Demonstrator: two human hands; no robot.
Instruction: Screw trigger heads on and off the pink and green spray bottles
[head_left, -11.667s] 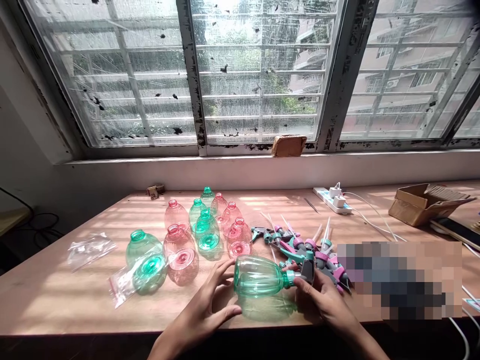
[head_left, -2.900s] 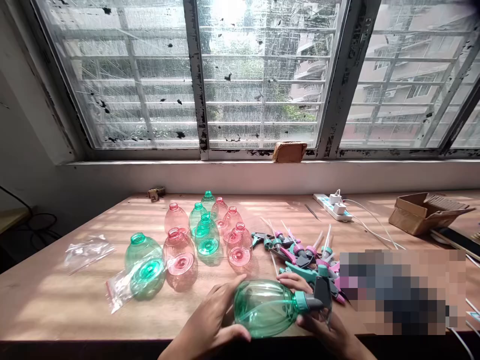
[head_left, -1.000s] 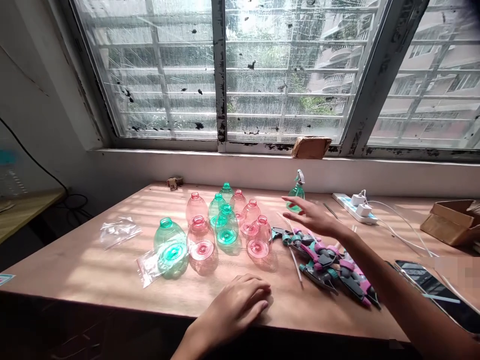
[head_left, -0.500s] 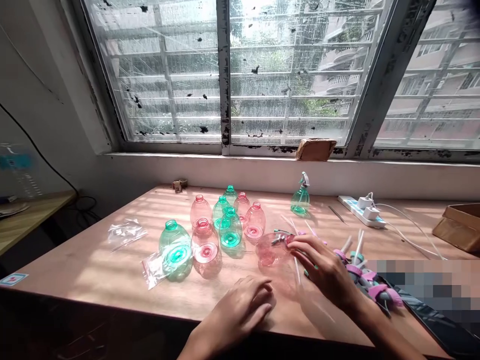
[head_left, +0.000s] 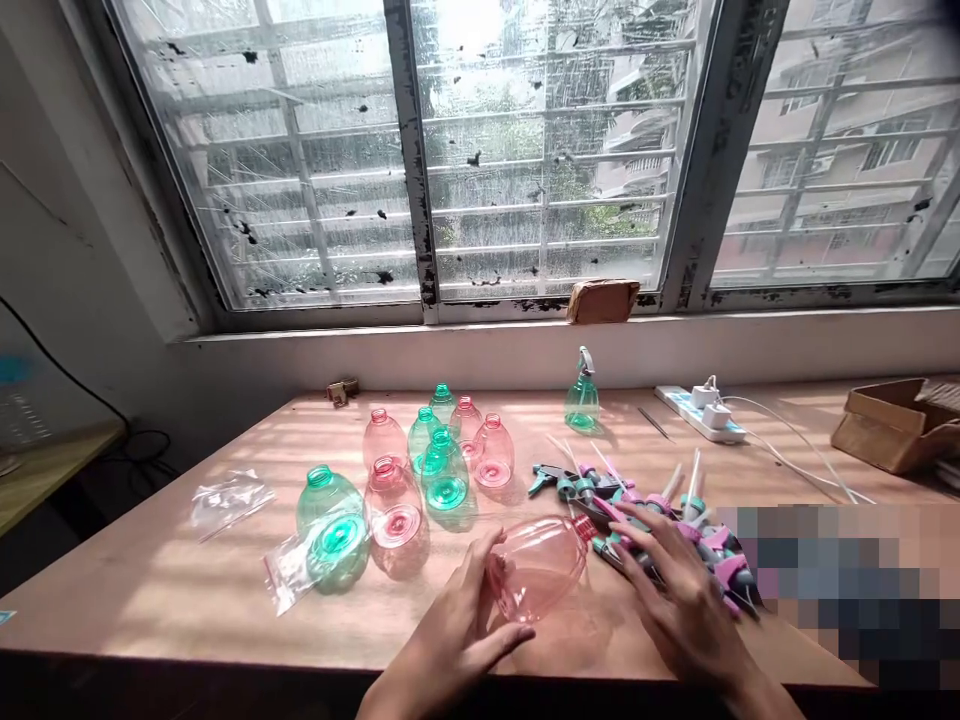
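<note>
A pink clear bottle (head_left: 538, 567) lies on its side on the wooden table (head_left: 150, 590), neck to the right. My left hand (head_left: 459, 632) cups its base, fingers curled around it. My right hand (head_left: 670, 588) lies with fingers stretched out on a pile of pink and teal spray triggers (head_left: 660, 512), just right of the bottle's neck. A green bottle with a trigger fitted (head_left: 581, 395) stands at the back near the wall. Several open pink and green bottles (head_left: 420, 470) stand in a cluster to the left.
A white power strip (head_left: 701, 410) with cables lies at the back right, and a cardboard box (head_left: 892, 425) at the far right. Two clear plastic bags (head_left: 229, 495) lie on the left. A brown block (head_left: 602, 300) sits on the window sill.
The pink bottle has come nearer and now lies on its side in my left hand. My right hand has let it go and moved right onto the trigger pile.
</note>
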